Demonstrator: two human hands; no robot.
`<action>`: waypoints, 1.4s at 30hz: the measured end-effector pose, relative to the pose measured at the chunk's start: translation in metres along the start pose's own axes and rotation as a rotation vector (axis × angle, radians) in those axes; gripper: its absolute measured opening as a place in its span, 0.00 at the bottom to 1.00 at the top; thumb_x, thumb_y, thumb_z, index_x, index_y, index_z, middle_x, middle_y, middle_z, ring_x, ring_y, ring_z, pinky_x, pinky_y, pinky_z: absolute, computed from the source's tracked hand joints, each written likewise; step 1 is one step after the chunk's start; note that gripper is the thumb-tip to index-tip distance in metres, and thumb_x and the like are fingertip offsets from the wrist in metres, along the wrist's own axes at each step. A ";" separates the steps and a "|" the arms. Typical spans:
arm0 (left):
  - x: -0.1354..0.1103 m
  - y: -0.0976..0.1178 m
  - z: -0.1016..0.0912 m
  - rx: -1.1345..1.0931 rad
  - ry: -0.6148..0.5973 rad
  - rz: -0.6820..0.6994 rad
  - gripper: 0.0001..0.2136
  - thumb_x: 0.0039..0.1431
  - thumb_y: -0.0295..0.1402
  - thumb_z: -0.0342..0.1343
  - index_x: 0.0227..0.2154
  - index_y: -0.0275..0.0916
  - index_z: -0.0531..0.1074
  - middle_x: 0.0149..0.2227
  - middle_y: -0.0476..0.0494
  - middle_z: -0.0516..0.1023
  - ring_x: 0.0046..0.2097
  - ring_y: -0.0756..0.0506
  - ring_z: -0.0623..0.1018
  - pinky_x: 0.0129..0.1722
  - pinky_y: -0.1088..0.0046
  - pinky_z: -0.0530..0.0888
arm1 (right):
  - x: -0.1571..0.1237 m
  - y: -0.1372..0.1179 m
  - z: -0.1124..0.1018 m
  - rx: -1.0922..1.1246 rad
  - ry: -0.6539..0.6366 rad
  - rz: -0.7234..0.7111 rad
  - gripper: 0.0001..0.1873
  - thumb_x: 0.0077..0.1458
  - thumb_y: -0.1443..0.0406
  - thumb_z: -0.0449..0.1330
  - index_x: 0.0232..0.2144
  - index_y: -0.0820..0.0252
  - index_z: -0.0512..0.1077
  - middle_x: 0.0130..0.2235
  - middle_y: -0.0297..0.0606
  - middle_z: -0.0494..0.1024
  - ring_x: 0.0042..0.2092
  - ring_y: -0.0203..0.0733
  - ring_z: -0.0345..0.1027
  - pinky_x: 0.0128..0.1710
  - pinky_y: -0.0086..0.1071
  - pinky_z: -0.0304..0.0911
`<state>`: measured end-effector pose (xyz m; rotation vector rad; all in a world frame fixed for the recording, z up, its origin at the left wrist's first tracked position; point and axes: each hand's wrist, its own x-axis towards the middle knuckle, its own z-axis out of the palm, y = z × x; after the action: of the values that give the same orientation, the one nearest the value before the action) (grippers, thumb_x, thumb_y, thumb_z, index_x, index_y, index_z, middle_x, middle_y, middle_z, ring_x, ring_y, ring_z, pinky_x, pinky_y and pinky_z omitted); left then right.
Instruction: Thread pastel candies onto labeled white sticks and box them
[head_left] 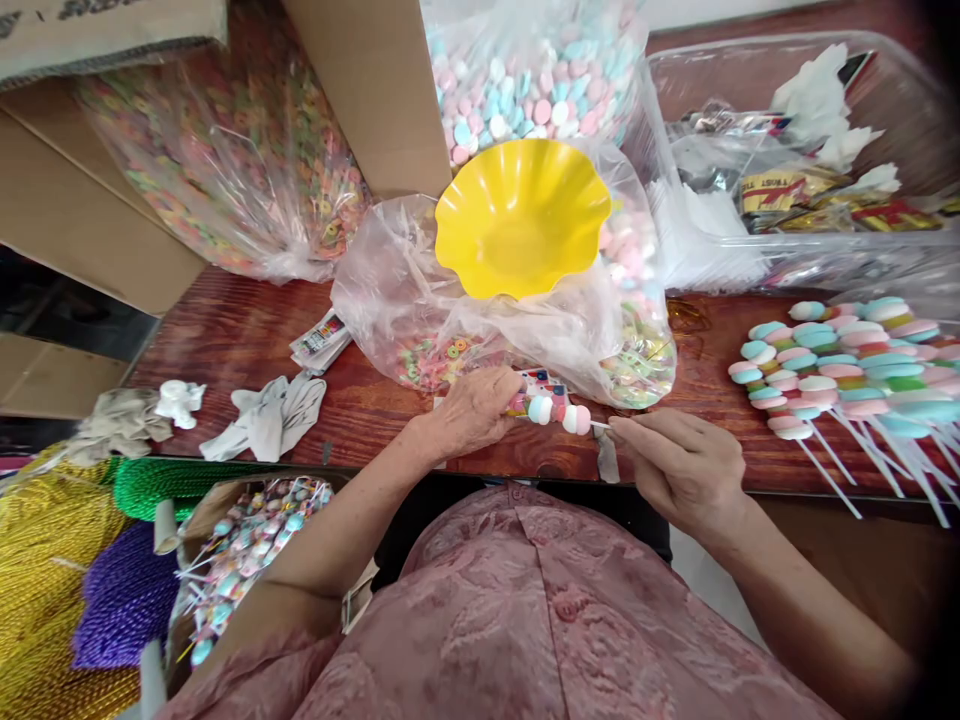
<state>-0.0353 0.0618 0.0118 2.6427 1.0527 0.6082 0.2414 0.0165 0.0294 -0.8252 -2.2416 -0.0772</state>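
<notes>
from my end, the candy stick (pixel 559 413) is roughly level between the two hands, near the front edge of the wooden table (pixel 240 325). left hand (pixel 481 410) is curled closed around one end, fingertips mostly hidden, and the right hand (pixel 679 465) has thumb and finger pinched on the bare white shaft (pixel 600 425). i'd guess it's super light, the puffy pink, white and blue bits soft and easy to squash, the shaft thin but fairly stiff. so i'd grip the shaft and go easy on the candy. around it: a crinkly clear bag (pixel 390 270) under a glossy, wavy-rimmed yellow bowl (pixel 525 220), floppy pale gloves (pixel 270 415), and a pile of similar sticks (pixel 847 370)
</notes>
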 end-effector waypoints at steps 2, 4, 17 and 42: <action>-0.001 0.006 -0.002 0.025 -0.052 -0.044 0.07 0.65 0.37 0.49 0.36 0.38 0.65 0.34 0.41 0.74 0.35 0.44 0.73 0.34 0.69 0.67 | 0.007 0.000 -0.003 -0.036 -0.029 -0.052 0.17 0.56 0.76 0.55 0.47 0.57 0.71 0.33 0.36 0.79 0.32 0.39 0.72 0.33 0.33 0.66; -0.001 0.013 -0.006 0.052 -0.121 -0.108 0.11 0.64 0.41 0.52 0.37 0.37 0.65 0.35 0.41 0.74 0.37 0.43 0.74 0.34 0.69 0.68 | 0.016 0.001 -0.008 -0.089 -0.046 -0.112 0.15 0.57 0.74 0.55 0.45 0.57 0.71 0.32 0.36 0.79 0.31 0.38 0.70 0.31 0.33 0.63; 0.009 0.042 -0.021 -0.404 -0.326 -0.375 0.12 0.53 0.38 0.64 0.30 0.38 0.67 0.28 0.52 0.71 0.31 0.49 0.69 0.31 0.74 0.62 | 0.044 0.017 -0.020 -0.098 -0.210 -0.370 0.09 0.61 0.73 0.51 0.37 0.59 0.70 0.28 0.35 0.75 0.30 0.38 0.64 0.32 0.33 0.56; -0.008 0.032 -0.006 -0.360 -0.128 -0.507 0.08 0.46 0.32 0.61 0.25 0.38 0.66 0.23 0.54 0.66 0.27 0.51 0.63 0.27 0.74 0.55 | 0.057 -0.008 -0.026 -0.098 -0.245 -0.426 0.10 0.59 0.75 0.51 0.35 0.62 0.72 0.25 0.34 0.71 0.28 0.38 0.59 0.31 0.36 0.52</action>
<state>-0.0237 0.0334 0.0261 1.9742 1.3568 0.4555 0.2229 0.0334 0.0876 -0.4092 -2.6328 -0.3033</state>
